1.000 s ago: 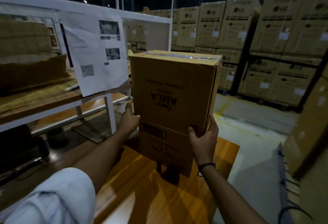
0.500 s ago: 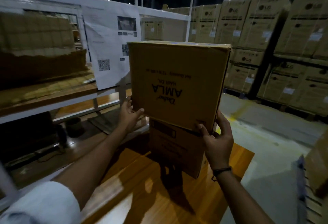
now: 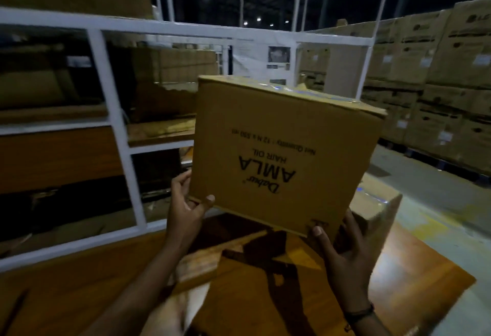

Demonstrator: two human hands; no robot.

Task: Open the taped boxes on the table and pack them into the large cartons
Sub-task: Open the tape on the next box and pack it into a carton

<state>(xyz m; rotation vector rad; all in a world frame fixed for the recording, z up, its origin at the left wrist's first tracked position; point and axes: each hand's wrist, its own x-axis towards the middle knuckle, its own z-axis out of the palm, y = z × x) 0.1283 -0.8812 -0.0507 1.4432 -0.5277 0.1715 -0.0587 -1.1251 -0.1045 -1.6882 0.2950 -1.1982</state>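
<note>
I hold a brown cardboard box (image 3: 281,155) in the air, its "AMLA HAIR OIL" print upside down and clear tape along its top. My left hand (image 3: 186,208) grips its lower left corner. My right hand (image 3: 342,253) supports its lower right corner from below. A second taped box (image 3: 377,202) stands on the wooden table (image 3: 265,295) behind and to the right of the lifted one, mostly hidden by it.
A white metal shelf frame (image 3: 114,112) with wooden boards and cardboard runs along the left and back. A printed sheet (image 3: 265,59) hangs on it. Stacked large cartons (image 3: 438,83) fill the right background. Grey floor (image 3: 438,216) lies beyond the table's right edge.
The box has come off the lower box and moved left and toward me, tilted. My view has swung left, so the shelf now fills the left side.
</note>
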